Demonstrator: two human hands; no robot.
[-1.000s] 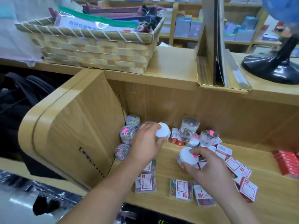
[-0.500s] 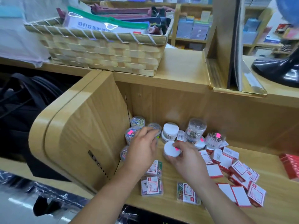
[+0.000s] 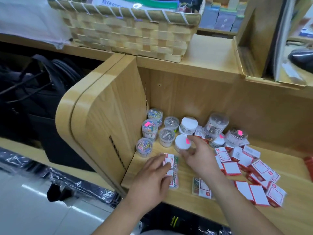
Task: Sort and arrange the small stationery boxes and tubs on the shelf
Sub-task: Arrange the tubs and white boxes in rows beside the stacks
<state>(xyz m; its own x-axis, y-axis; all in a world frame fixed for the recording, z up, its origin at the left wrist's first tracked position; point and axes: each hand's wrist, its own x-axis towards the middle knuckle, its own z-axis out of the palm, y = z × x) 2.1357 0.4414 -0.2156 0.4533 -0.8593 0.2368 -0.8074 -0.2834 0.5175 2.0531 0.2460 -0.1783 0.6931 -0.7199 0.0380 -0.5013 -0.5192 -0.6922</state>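
Observation:
Several clear round tubs of clips stand in the shelf's back left corner, among them a tub of coloured clips (image 3: 144, 146) and a white-lidded tub (image 3: 188, 124) further back. My right hand (image 3: 199, 157) holds a white-lidded tub with a pink sticker (image 3: 182, 142) standing on the shelf board (image 3: 183, 189). My left hand (image 3: 152, 177) rests with its fingertips on small clear flat boxes with red-and-white labels (image 3: 169, 160). Red-and-white small boxes (image 3: 243, 165) lie scattered to the right.
A wooden side panel (image 3: 105, 133) walls the shelf on the left. A woven basket (image 3: 128, 31) sits on the counter above. Another flat box (image 3: 202, 186) lies near the front edge. Black bags fill the dark space at left.
My right hand has set the pink-stickered tub down beside the other tubs. My left hand has drawn back from the tubs onto the flat boxes. The camera has tilted down.

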